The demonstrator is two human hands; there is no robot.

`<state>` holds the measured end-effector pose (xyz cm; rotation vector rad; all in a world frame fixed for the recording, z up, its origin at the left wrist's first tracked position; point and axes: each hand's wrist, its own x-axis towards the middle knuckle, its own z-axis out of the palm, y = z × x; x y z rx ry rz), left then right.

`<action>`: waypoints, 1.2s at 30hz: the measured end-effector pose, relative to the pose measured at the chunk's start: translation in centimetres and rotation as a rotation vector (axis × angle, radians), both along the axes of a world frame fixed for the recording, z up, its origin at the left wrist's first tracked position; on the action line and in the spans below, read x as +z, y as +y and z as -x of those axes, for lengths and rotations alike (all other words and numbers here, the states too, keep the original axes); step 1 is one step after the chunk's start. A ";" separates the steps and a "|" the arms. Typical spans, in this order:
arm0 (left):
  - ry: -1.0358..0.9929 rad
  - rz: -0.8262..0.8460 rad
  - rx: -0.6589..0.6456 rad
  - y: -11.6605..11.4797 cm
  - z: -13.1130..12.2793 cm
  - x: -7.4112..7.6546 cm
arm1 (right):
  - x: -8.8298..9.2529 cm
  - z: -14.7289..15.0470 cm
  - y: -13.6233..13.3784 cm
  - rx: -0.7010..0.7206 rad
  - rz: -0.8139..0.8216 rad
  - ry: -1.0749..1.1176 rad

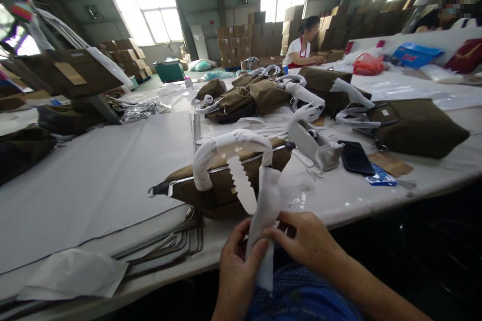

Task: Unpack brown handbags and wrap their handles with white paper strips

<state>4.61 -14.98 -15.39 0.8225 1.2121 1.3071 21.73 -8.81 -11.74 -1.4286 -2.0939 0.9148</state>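
Note:
A strip of white wrapping foam (264, 210) runs from the handbag down past the table's edge. My left hand (241, 256) pinches the strip from the left, thumb in front. From the right, the fingers of my right hand (301, 238) are closed on the same strip. Just beyond stands an olive-brown handbag (222, 200) with a silver zipper along its top. Its arched handles (233, 143) are covered in white wrapping. A white strip with a notched edge (241, 185) hangs from the handle.
To the right are a grey tape dispenser (314, 145), a black phone (356, 158) and a blue packet (380, 175). More olive bags (417, 125) lie behind and right. Layered sheets (161, 251) lie at the left front edge. A person (301, 50) works across the table.

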 end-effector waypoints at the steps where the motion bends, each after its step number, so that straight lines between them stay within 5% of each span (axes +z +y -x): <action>1: -0.063 0.018 -0.001 0.0 -0.2 0.2 | -0.4 -0.1 0.1 -0.005 0.103 0.079; 5: -0.259 0.075 -0.002 -0.3 -1.2 0.7 | -3.5 0.0 0.5 0.110 0.604 0.626; 7: -0.310 0.111 0.001 -0.4 -1.5 0.8 | -5.0 0.0 0.5 0.139 0.653 0.780; 11: -0.328 0.157 0.065 -0.5 -1.6 1.1 | -5.8 -1.0 0.5 0.046 0.527 0.728; 16: -0.223 0.095 0.123 -0.3 -1.5 0.6 | -2.7 -2.9 -1.4 -0.224 0.312 0.598; 22: -0.115 -0.086 0.028 0.0 -3.0 -0.4 | -0.9 0.1 -3.5 -0.027 0.486 0.868; 28: 0.005 -0.145 0.041 0.0 -2.5 0.1 | -1.6 0.8 -1.2 -0.042 0.464 0.828; 33: 0.324 -0.212 0.302 0.5 1.7 0.1 | -2.3 -3.1 1.7 -0.085 0.135 0.675; 36: 0.402 -0.227 0.340 2.1 3.1 -0.4 | -3.0 -6.1 3.5 -0.255 -0.062 0.488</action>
